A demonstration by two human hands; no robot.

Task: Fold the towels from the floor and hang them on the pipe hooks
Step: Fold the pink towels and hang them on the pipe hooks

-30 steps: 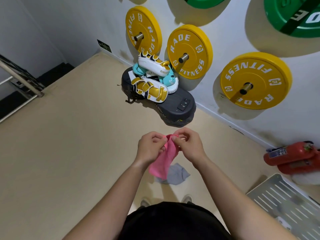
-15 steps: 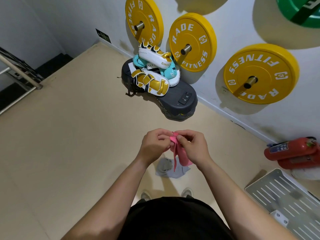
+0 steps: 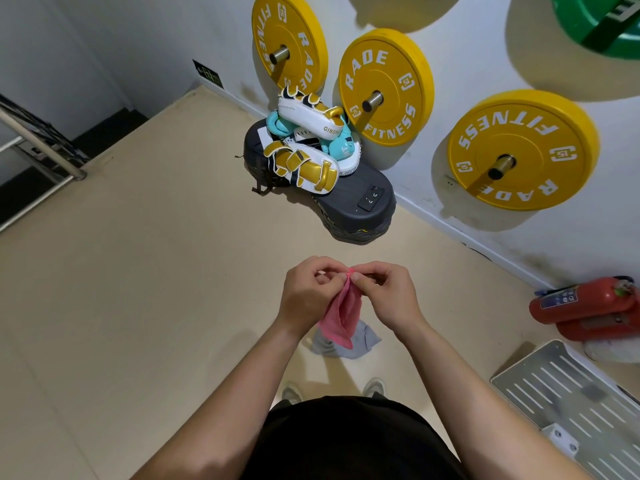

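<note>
A small pink towel [image 3: 341, 315] hangs folded from my two hands in front of my body. My left hand [image 3: 308, 292] and my right hand [image 3: 384, 296] pinch its top edge together, fingertips almost touching. A grey towel [image 3: 362, 341] lies crumpled on the beige floor right below the pink one, just ahead of my shoes. Metal pipe pegs [image 3: 372, 101] stick out of the white wall through yellow weight plates [image 3: 386, 86].
A black pad [image 3: 360, 199] with white-and-gold boxing pads [image 3: 301, 168] piled on it sits against the wall. Two red fire extinguishers [image 3: 588, 303] lie at the right. A slotted metal plate [image 3: 571, 400] is at lower right. A stair rail [image 3: 38, 143] is at left.
My hands have shifted their grip along the pink towel's top edge, and its hanging part has swung from one side to the other below them. The view has tilted slightly.
</note>
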